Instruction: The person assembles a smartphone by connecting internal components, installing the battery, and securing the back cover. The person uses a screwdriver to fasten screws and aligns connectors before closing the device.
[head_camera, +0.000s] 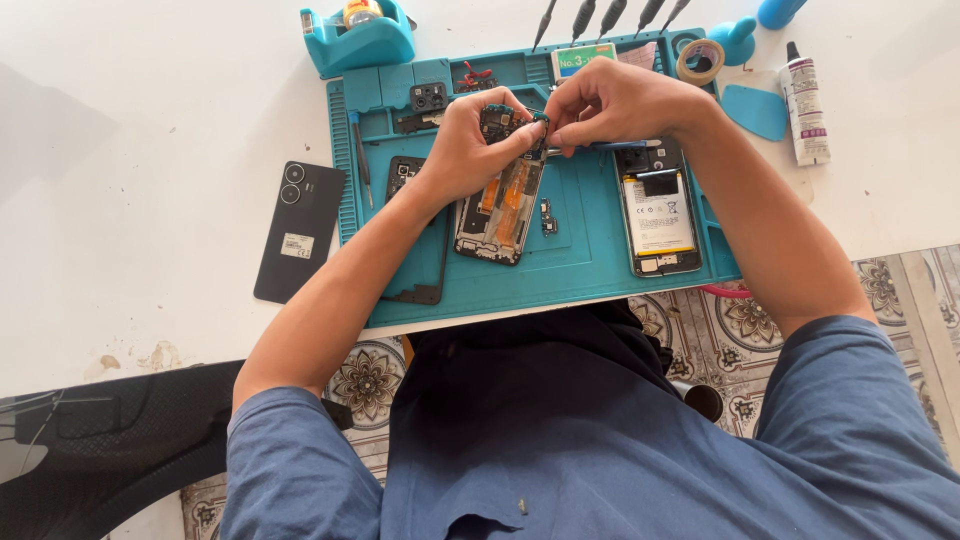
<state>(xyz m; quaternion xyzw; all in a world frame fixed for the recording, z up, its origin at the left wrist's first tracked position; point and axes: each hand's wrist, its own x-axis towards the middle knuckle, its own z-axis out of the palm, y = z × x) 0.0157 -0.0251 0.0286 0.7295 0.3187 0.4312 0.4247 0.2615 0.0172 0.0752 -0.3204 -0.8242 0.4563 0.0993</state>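
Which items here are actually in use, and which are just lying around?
In use: left hand, right hand, opened phone, circuit board, blue-handled tool.
Lying about: black back cover, second opened phone, tape roll, glue tube, blue mat.

Screwdriver row (610, 15): handles cut off by top edge. Circuit board (497, 122): partly hidden under left hand (470, 150) fingers; components too small to tell.

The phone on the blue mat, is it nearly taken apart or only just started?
A good way in. The black back cover is already off and lies on the white table. The opened phone shows its orange ribbon cables. The left hand and right hand hold a small circuit board over it. A second phone still has its battery in.
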